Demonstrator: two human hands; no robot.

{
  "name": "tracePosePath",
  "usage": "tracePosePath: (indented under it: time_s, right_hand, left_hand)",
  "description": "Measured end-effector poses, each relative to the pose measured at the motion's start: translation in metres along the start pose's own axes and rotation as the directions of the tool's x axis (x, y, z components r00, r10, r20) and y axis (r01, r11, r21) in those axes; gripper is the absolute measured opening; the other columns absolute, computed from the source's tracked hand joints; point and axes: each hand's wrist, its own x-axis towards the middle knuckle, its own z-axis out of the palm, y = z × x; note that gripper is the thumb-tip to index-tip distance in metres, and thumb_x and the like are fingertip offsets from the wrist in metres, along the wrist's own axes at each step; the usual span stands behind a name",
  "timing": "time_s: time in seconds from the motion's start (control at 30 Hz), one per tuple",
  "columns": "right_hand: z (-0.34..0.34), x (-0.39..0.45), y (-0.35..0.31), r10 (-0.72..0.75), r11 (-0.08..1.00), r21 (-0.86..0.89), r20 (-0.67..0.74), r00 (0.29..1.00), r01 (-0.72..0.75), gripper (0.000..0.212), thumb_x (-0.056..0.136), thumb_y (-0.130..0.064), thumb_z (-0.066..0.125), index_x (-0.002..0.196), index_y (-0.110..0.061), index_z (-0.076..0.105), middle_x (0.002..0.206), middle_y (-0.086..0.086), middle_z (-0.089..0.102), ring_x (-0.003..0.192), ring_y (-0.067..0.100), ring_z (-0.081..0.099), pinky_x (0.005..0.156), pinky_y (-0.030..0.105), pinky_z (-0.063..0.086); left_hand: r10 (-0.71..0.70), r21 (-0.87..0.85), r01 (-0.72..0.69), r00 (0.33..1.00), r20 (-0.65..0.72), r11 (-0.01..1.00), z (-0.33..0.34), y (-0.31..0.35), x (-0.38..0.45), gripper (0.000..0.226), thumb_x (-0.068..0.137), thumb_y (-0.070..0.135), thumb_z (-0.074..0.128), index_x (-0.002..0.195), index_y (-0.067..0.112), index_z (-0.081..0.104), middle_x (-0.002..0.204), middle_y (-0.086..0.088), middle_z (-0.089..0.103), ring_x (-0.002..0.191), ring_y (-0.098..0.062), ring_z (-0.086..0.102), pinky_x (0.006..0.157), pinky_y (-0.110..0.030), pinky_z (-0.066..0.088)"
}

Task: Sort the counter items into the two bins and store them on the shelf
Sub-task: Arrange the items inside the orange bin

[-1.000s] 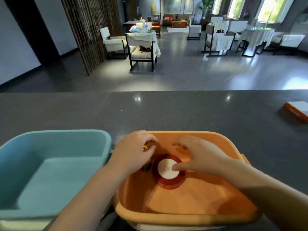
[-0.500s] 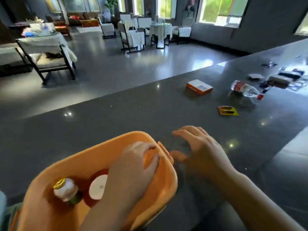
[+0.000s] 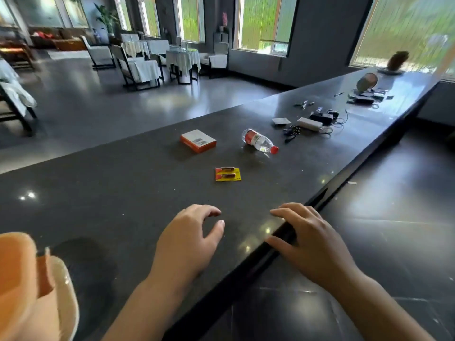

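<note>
Dark stone makes up the long counter (image 3: 123,193). On it I count 1 orange box (image 3: 198,141), 1 water bottle (image 3: 259,141) lying on its side with a red cap, and 1 yellow card of 2 batteries (image 3: 227,174). All 3 lie apart from each other, with bare counter around them. Only 1 bin shows, the orange bin (image 3: 17,279), at the near left corner. The left hand (image 3: 190,242) hovers over the counter, fingers loosely curled, holding nothing. The right hand (image 3: 311,242) sits at the counter's near edge, fingers spread wide, holding nothing. Cables and small gadgets (image 3: 312,123) lie farther along.
</note>
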Motion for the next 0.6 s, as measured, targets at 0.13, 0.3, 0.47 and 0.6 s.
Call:
tracePosePath:
  time_s: [0.13, 0.3, 0.47, 0.6]
  right_hand:
    - [-0.018, 0.007, 0.059, 0.026, 1.0, -0.012, 0.027, 0.999, -0.025, 0.049, 0.082, -0.053, 0.063, 0.127, -0.034, 0.056, 0.127, -0.021, 0.05, 0.119, 0.004, 0.045, 0.093, 0.025, 0.046]
    - [-0.016, 0.033, 0.097, 0.024, 1.0, 0.017, 0.047, 0.999, -0.025, 0.048, 0.083, -0.052, 0.063, 0.126, -0.034, 0.056, 0.126, -0.023, 0.05, 0.118, 0.003, 0.045, 0.09, 0.023, 0.046]
    - [0.003, 0.088, 0.126, 0.02, 0.999, 0.024, 0.067, 0.998, -0.022, 0.048, 0.084, -0.051, 0.062, 0.129, -0.036, 0.053, 0.126, -0.024, 0.048, 0.119, 0.001, 0.043, 0.091, 0.019, 0.043]
    - [0.013, 0.144, 0.15, 0.022, 1.0, 0.002, 0.092, 0.996, -0.022, 0.048, 0.083, -0.053, 0.062, 0.127, -0.037, 0.054, 0.126, -0.022, 0.049, 0.118, 0.002, 0.044, 0.092, 0.019, 0.041]
  left_hand:
    - [-0.039, -0.032, 0.041, 0.998, 0.058, 0.999, 0.05, 0.027, 0.019, 0.02, 0.088, 0.036, 0.06, 0.107, 0.032, 0.065, 0.101, 0.023, 0.06, 0.1, 0.002, 0.054, 0.075, -0.015, 0.039]
    - [-0.049, -0.008, 0.049, 0.996, 0.077, 0.999, 0.086, 0.038, 0.052, 0.017, 0.088, 0.037, 0.061, 0.104, 0.034, 0.065, 0.097, 0.024, 0.058, 0.098, 0.003, 0.053, 0.073, -0.013, 0.038]
    - [-0.028, -0.023, 0.03, 0.997, 0.066, 0.999, 0.115, 0.033, 0.114, 0.017, 0.087, 0.035, 0.063, 0.104, 0.033, 0.065, 0.098, 0.023, 0.06, 0.097, 0.003, 0.054, 0.075, -0.015, 0.041]
    - [-0.033, -0.05, 0.034, 0.999, 0.02, 0.998, 0.137, 0.022, 0.173, 0.017, 0.086, 0.034, 0.065, 0.103, 0.033, 0.066, 0.098, 0.024, 0.058, 0.095, 0.003, 0.054, 0.072, -0.013, 0.037]
